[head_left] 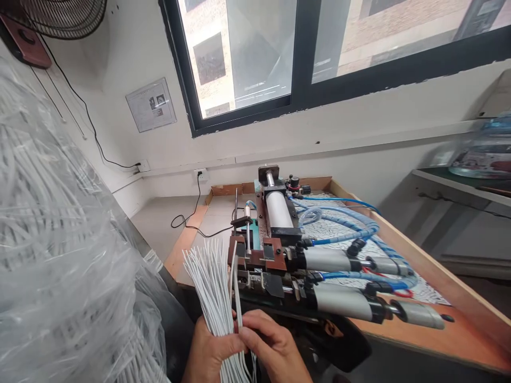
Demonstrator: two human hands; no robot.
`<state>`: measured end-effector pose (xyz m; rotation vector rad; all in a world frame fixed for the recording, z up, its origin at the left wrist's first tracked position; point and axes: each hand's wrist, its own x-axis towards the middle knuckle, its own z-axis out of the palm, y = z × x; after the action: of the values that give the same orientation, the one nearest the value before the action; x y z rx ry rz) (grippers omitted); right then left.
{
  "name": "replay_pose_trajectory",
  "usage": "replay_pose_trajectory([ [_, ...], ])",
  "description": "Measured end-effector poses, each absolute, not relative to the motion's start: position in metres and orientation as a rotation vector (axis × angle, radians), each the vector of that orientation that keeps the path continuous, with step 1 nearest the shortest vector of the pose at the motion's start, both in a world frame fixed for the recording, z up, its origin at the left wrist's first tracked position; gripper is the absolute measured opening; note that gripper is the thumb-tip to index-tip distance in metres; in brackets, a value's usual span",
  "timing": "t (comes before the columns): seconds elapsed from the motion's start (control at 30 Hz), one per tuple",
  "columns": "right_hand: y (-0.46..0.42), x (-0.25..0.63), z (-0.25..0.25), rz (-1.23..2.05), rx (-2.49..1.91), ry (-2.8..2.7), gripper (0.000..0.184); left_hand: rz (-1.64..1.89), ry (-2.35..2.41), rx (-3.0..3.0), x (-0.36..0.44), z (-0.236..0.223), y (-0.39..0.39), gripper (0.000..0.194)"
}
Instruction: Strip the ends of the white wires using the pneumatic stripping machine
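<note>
My left hand (209,350) is wrapped round a thick bundle of white cables (211,290), whose upper ends fan out above the fist. Close on its right, my right hand (273,343) pinches a white cable (238,298) standing slightly apart from the bundle, between thumb and fingers. I cannot tell whether that pinch holds one strand or two. Just beyond the cable tips sits a pneumatic fixture (259,260) with brown metal blocks and dark clamping plates. The lower part of the bundle passes out of view at the bottom edge.
Metal air cylinders (335,300) stick out to the right of the fixture, with blue hoses (359,226) looping behind. A wooden rim (399,242) borders the bench. Plastic-wrapped white cables (72,255) are heaped at left. A shelf (459,183) stands at right.
</note>
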<state>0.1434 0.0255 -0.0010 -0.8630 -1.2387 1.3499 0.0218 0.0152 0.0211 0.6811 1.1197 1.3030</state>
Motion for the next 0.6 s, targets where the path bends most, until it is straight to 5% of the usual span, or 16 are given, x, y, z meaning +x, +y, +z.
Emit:
replay_pose_trajectory([
  [0.23,0.03,0.135,-0.013,1.574,-0.984,-0.611,0.027,1.298,1.18,0.622,0.016,0.012,0.021,0.031],
  [0.6,0.045,0.132,0.002,1.722,-0.793,-0.223,0.021,1.345,1.254,0.478,0.022,0.023,0.024,0.031],
])
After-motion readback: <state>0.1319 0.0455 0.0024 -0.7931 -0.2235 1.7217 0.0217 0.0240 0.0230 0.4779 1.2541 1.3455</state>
